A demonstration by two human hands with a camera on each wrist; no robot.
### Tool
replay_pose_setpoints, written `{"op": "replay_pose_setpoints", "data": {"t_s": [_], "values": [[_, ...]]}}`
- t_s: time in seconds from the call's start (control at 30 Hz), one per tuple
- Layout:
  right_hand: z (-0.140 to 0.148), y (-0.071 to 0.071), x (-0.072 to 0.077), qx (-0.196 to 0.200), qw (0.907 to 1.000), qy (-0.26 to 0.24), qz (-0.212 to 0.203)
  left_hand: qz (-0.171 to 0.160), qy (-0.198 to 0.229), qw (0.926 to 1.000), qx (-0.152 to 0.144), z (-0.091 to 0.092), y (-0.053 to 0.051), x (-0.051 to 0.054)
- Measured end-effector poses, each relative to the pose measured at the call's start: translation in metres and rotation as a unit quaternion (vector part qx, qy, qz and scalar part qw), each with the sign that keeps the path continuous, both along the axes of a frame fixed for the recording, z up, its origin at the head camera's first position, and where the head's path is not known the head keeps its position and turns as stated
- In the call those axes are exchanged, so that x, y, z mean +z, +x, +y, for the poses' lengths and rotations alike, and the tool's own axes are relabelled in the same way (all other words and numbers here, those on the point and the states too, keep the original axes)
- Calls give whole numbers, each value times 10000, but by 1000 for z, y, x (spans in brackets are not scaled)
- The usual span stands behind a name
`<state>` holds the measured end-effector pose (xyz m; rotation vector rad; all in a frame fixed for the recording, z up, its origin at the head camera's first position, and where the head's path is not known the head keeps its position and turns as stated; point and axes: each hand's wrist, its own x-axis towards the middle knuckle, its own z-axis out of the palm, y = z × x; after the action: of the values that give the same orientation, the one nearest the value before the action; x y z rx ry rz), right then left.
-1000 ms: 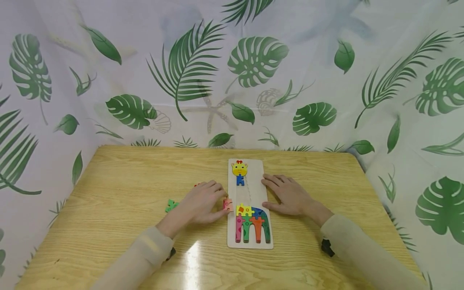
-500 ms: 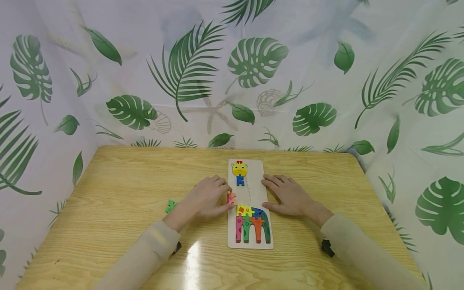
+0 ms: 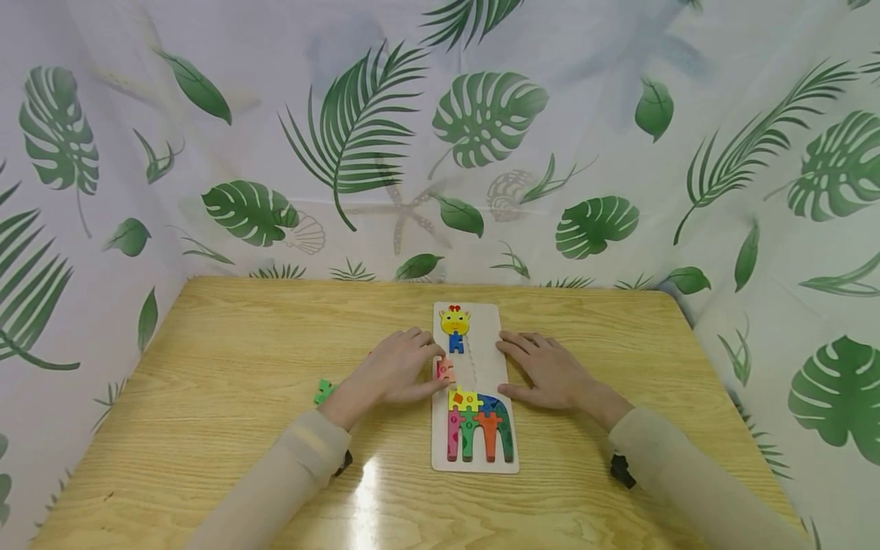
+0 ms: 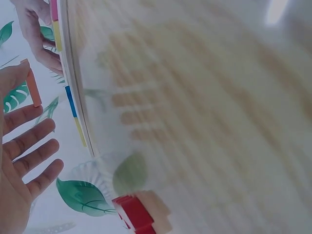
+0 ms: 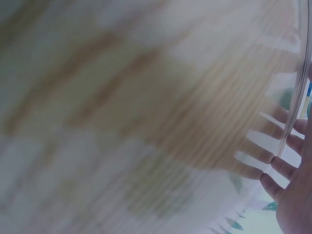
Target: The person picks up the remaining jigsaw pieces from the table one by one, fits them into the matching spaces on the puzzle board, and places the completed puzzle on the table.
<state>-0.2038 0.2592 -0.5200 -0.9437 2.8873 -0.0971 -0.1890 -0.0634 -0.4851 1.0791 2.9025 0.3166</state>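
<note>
Between thumb and index finger, my left hand (image 3: 395, 370) pinches a salmon-pink puzzle piece (image 3: 446, 371) over the left side of a wooden giraffe puzzle board (image 3: 490, 328). In the left wrist view that piece (image 4: 32, 87) is seen edge-on, its other fingers spread. A yellow giraffe head (image 3: 454, 321) and a blue neck piece (image 3: 456, 343) lie at the board's top. Lower down sit a yellow piece (image 3: 464, 401), a blue one (image 3: 490, 402) and several coloured leg pieces. My right hand (image 3: 550, 372) rests at the board's right edge, fingertips touching it.
A loose green puzzle piece (image 3: 324, 392) lies on the wooden table (image 3: 241, 336), left of my left forearm. A red piece (image 4: 134, 214) lies beyond my left hand, mostly hidden in the head view. Leaf-printed cloth (image 3: 385, 137) hangs behind the table.
My left hand has moved right and slightly farther from me, bringing the pink puzzle piece from the board's left edge to over the board. The right hand has stayed in place.
</note>
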Motion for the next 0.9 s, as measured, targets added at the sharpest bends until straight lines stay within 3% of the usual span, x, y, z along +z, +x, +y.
{"op": "replay_pose_setpoints", "data": {"t_s": [0.47,0.9], "values": [[0,1,0,-14,10000,44,18,-153,-10,9999,-16,8,-10,0],[0,0,-1,1,10000,68,58,-9,-192,9998,-49,15,-21,-4]]}}
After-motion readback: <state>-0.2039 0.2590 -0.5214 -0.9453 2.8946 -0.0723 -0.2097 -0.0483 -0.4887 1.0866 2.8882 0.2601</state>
